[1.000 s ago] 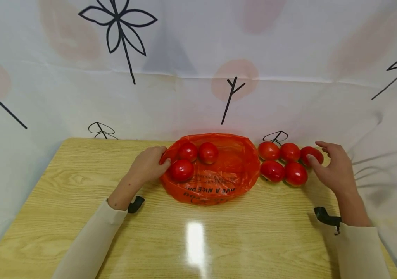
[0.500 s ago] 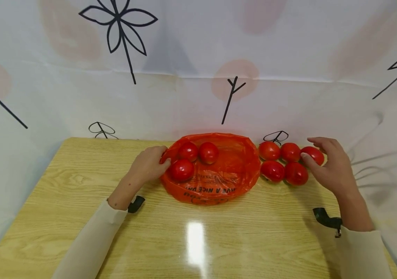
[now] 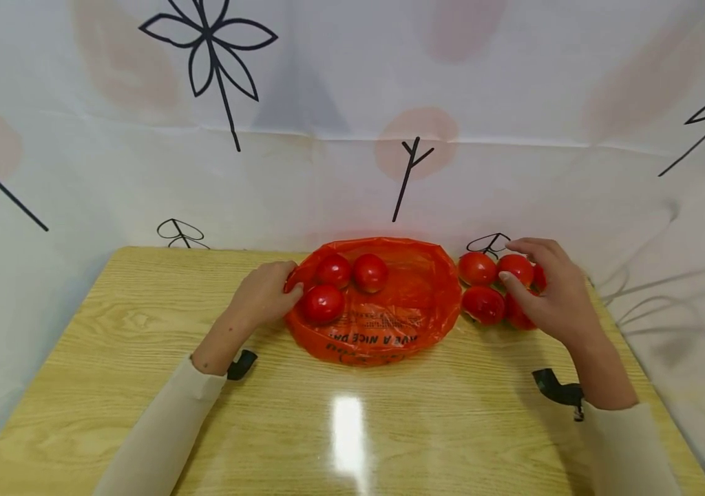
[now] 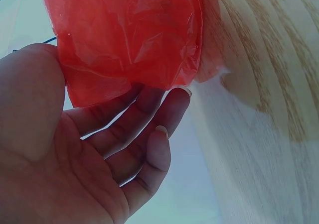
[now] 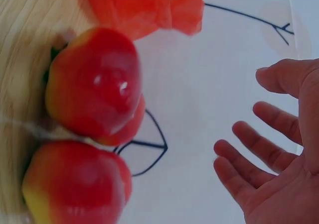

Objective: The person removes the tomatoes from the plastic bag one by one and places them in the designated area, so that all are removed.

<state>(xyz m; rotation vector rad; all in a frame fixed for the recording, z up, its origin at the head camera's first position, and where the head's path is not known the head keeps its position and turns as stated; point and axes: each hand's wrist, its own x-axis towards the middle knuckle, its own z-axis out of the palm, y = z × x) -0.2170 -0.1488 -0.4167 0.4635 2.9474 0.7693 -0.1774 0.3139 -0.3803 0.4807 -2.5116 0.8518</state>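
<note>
A red plastic bag (image 3: 411,293) with dark lettering lies spread open on the table, with three red apples (image 3: 324,303) in its left part. My left hand (image 3: 266,293) pinches the bag's left rim between thumb and fingers; in the left wrist view the bag's film (image 4: 129,40) hangs between them. My right hand (image 3: 553,293) hovers over the apples to the right of the bag, fingers spread and nothing held. It partly hides the rearmost right ones. In the right wrist view, two apples (image 5: 94,84) with yellowish undersides stand apart from the hand's fingers (image 5: 264,144).
Several apples (image 3: 484,305) sit in two rows close against the bag's right side. The wooden table (image 3: 266,427) ends at a white patterned cloth (image 3: 340,179) behind. A dark camera mount (image 3: 557,389) sticks out from the right wrist.
My right hand has moved left, from the far right apple to above the middle ones. My left hand, the bag and the apples stay in place.
</note>
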